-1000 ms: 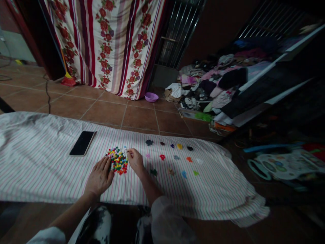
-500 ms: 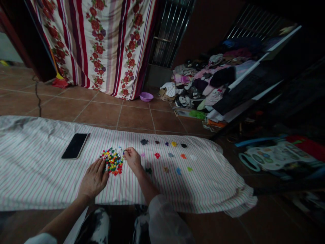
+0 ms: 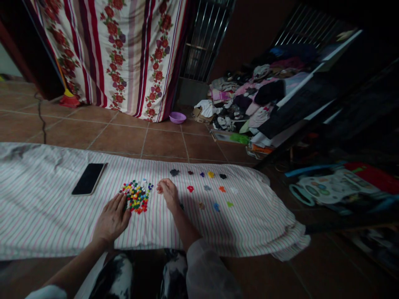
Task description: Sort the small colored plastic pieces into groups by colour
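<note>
A pile of small mixed-colour pieces [image 3: 137, 197] lies on the striped cloth [image 3: 62, 220]. My left hand [image 3: 112, 216] rests flat at the pile's left edge, its fingertips touching the nearest pieces. Just right of the pile, above the cloth, is my right hand [image 3: 168, 194] with its fingers closed in a pinch; whatever is in them is too small to make out. Beyond it, the pieces lie in small single-colour groups, among them a red group [image 3: 190, 189], a yellow group [image 3: 211, 174], an orange group [image 3: 222, 189] and a blue group [image 3: 216, 207]. My right wrist partly hides a dark green group [image 3: 181, 205].
A dark-screened phone [image 3: 89, 179] lies on the cloth left of the pile. Past the far edge, a purple basin [image 3: 177, 118] stands on the tiled floor by a flowered curtain [image 3: 134, 54]. Heaped clothes [image 3: 249, 95] are at the back right.
My right hand has moved from the pile's right edge a little farther right, fingers still pinched. My left hand stays beside the pile. The whole view has shifted slightly.
</note>
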A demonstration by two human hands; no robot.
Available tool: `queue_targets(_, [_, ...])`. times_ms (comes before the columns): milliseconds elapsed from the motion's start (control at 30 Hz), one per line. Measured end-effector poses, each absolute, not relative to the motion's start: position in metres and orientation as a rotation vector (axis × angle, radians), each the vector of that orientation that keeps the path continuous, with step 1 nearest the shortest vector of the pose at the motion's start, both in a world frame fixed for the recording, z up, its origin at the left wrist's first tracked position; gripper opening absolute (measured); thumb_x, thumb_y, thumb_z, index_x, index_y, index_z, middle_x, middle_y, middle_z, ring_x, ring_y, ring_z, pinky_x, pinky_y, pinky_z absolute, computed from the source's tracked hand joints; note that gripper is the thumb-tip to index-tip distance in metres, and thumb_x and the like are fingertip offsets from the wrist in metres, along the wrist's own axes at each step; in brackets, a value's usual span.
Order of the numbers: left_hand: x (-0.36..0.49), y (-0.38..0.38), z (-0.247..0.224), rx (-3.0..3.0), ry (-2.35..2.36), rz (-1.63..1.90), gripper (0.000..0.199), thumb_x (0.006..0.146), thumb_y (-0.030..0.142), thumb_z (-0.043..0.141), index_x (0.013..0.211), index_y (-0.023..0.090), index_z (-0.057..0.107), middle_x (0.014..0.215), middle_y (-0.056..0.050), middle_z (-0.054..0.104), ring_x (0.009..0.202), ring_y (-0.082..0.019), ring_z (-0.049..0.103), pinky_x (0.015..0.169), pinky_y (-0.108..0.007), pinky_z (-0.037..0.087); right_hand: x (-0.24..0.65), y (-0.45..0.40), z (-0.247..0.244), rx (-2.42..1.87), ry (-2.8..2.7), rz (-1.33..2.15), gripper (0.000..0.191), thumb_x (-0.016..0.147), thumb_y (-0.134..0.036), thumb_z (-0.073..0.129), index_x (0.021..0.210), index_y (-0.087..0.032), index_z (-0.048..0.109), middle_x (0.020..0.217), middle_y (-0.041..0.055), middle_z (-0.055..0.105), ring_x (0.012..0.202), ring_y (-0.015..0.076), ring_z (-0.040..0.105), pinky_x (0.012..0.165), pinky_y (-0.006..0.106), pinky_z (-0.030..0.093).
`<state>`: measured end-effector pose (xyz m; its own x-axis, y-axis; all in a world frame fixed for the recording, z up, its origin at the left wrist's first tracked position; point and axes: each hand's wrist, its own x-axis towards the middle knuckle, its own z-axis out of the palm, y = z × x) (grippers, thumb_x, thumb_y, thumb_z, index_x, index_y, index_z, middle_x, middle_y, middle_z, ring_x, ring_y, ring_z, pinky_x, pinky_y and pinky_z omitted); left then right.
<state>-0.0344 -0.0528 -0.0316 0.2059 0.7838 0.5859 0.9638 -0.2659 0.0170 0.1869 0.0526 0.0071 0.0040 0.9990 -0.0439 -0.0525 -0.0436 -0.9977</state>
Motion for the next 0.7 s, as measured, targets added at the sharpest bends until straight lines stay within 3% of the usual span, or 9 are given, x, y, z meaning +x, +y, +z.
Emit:
queue_targets(300, [-0.033, -0.053, -0.032, -2.145, -1.673, -0.728, 0.055, 0.092, 0.039, 0.039, 0.136, 0.007, 0.044, 0.131, -0.021, 0.058, 0.127, -0.032, 0.051, 0.101, -0.047, 0.046, 0.222, 0.067, 0.014, -1.146, -1.073, 1.239, 0.031, 0.067, -0.046, 0.069, 0.081, -0.020, 0.059, 0.071, 0.0008, 0.068, 0.066, 0.0169, 0.068, 0.060, 0.029, 0.056])
queue_targets(700, [-0.034, -0.053, -0.032, -2.145, -1.654, -0.712, 0.054, 0.092, 0.038, 0.041, 0.137, 0.007, 0.043, 0.132, -0.021, 0.057, 0.128, -0.031, 0.050, 0.102, -0.046, 0.045, 0.266, 0.099, 0.007, -1.232, -1.159, 1.064, 0.031, 0.064, -0.043, 0.067, 0.083, -0.021, 0.057, 0.071, -0.0004, 0.065, 0.064, 0.0160, 0.065, 0.058, 0.028, 0.053])
